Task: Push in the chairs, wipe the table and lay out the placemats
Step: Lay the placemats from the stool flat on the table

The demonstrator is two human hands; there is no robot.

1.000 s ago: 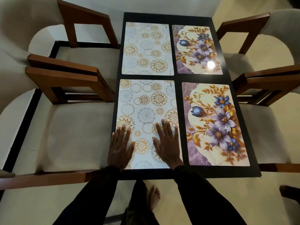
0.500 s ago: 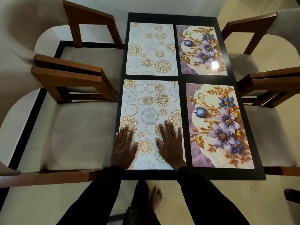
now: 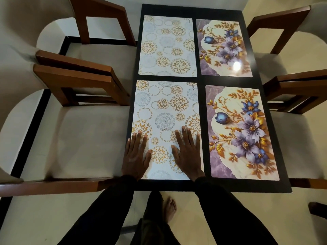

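Several placemats lie in a grid on the black table (image 3: 200,80). The near left placemat (image 3: 166,110), white with gold and grey circles, has both my hands flat on its near end. My left hand (image 3: 135,156) presses its left edge with straight fingers. My right hand (image 3: 188,152) rests flat toward its right side. A matching circle placemat (image 3: 167,46) lies at the far left. Two purple flower placemats sit on the right, one near (image 3: 242,133) and one far (image 3: 224,48).
Wooden chairs with beige seats flank the table: near left chair (image 3: 76,142), far left chair (image 3: 99,50), near right chair (image 3: 300,138), far right chair (image 3: 277,38). My bare foot (image 3: 169,207) stands on the pale floor just before the table's near edge.
Both hands stay flat on the near left placemat. The view has shifted slightly, so the table sits a little further right in frame.
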